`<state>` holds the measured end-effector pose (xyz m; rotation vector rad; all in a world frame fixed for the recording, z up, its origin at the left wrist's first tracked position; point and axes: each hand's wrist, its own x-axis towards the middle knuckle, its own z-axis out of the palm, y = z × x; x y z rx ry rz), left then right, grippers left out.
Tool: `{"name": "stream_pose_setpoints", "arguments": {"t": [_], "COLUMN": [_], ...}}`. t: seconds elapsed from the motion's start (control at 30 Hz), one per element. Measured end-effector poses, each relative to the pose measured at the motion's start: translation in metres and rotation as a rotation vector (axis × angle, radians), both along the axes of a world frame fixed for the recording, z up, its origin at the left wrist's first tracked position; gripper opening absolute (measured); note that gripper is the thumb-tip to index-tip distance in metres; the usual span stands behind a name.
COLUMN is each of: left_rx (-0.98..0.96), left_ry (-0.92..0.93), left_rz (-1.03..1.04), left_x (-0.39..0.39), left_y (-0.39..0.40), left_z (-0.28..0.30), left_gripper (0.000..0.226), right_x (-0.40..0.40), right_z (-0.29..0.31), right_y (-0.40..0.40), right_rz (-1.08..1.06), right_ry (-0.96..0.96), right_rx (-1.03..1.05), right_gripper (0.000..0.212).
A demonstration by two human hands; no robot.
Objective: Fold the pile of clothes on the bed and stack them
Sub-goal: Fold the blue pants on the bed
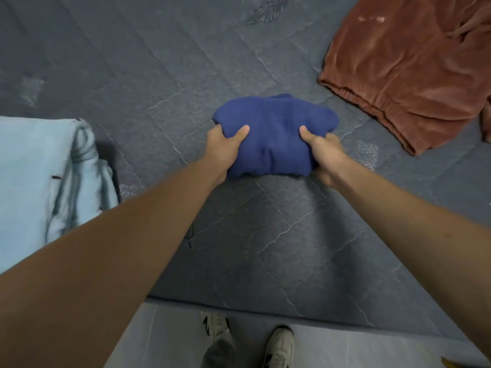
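Below you, your two white shoes [249, 338] stand on a pale floor [164, 338]. Grey trouser legs [220, 351] cover them.

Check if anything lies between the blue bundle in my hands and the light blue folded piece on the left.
Nothing visible does. Both hands grip the blue bundle, and only bare grey bedcover shows between it and the light blue folded piece.

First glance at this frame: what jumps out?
The folded dark blue garment at mid-bed, gripped at its sides by the left hand and right hand. Next, the rust-brown garment lying unfolded at upper right, and the light blue folded garment at the left edge.
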<state>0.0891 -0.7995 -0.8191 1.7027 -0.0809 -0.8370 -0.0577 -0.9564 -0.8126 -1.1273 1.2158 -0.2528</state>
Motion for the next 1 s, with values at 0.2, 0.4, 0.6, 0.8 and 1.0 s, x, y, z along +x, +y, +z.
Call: {"name": "stream_pose_setpoints", "arguments": {"t": [0.2, 0.4, 0.6, 0.8, 1.0], "left_rx": [-0.029, 0.014, 0.092, 0.175, 0.781], "left_ry": [-0.151, -0.3, -0.367, -0.435, -0.671], "left_rz": [0.027, 0.069, 0.082, 0.083, 0.04], "left_x": [0.01, 0.019, 0.041, 0.096, 0.15], "left_y": [0.04, 0.113, 0.233, 0.357, 0.434], "left_z": [0.032, 0.134, 0.239, 0.284, 0.246], "left_gripper": [0.035, 0.032, 0.034, 0.035, 0.05], "right_x": [0.004, 0.015, 0.05, 0.112, 0.15], "right_z": [0.036, 0.118, 0.204, 0.233, 0.19], "right_y": [0.032, 0.09, 0.192, 0.302, 0.364], "right_rz": [0.053, 0.143, 0.253, 0.357, 0.464], "right_ry": [-0.061, -0.175, -0.241, -0.326, -0.025], "right_rx": [0.035, 0.042, 0.072, 0.143, -0.057], "right_gripper": [0.025, 0.019, 0.025, 0.027, 0.025]}}
